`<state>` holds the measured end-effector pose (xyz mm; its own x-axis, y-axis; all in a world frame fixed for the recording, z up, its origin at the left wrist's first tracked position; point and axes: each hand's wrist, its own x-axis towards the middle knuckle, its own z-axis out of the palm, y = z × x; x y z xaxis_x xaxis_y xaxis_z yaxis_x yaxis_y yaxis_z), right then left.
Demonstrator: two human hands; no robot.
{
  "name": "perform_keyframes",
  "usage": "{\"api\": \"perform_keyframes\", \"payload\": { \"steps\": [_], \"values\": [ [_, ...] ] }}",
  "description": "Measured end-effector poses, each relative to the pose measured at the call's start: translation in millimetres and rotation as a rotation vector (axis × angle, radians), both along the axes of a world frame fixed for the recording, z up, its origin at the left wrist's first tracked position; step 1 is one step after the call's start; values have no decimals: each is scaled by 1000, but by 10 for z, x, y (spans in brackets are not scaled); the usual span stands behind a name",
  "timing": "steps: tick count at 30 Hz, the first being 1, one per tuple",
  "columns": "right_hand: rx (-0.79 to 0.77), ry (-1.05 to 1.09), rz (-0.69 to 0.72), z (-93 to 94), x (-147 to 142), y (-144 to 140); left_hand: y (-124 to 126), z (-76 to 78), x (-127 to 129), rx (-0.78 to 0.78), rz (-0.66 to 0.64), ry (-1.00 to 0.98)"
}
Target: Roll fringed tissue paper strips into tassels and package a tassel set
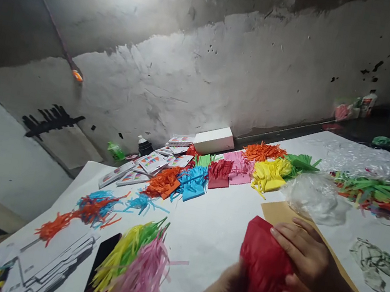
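A red fringed paper tassel (263, 274), its uncut band at the top and cut strips hanging down, is held over the front right of the table. My left hand (232, 288), with a bracelet at the wrist, is closed around its left side; fingertips show past its right edge. My right hand (307, 249) grips the upper right edge, fingers together and thumb hidden. Under my right arm lies a sheet of brown board (277, 212). To the left lie bunched yellow strips (119, 253), with green ones beside them, and pink strips (141, 277).
Folded fringed stacks in orange (163, 183), blue (191, 185), dark red (219, 174) and yellow (269, 174) line the back. A white box (214, 140) stands behind printed packets (152, 162). Clear plastic (316, 197) lies right, near a crumpled glove (378, 264). A black phone (103, 256) lies left.
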<state>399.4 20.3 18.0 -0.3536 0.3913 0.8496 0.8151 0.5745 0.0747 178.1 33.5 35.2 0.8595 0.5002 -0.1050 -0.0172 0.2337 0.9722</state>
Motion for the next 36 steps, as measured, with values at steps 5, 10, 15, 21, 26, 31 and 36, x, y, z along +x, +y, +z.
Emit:
{"api": "perform_keyframes", "payload": {
  "steps": [5, 10, 15, 21, 26, 31, 36],
  "values": [
    [43, 17, -108, 136, 456, 122, -89, -257, 214, -558, 162, -143],
    [55, -131, -166, 236, 434, -214, 72, -252, -192, -440, 271, -60],
    [-102, -126, -31, -529, -369, -361, 180, -319, -1174, -267, 391, 290],
    [-300, -37, -22, -1049, -912, -428, -62, -499, -1532, 887, 862, 754],
    [-367, -34, 123, -1011, -808, -544, -393, -751, -900, 1339, 447, 576],
    [-497, 78, 189, -944, -755, -570, -406, -827, -695, 1266, 315, 590],
    [-729, 177, 205, -822, -736, -521, -345, -805, -804, 1160, 319, 517]
  ]
}}
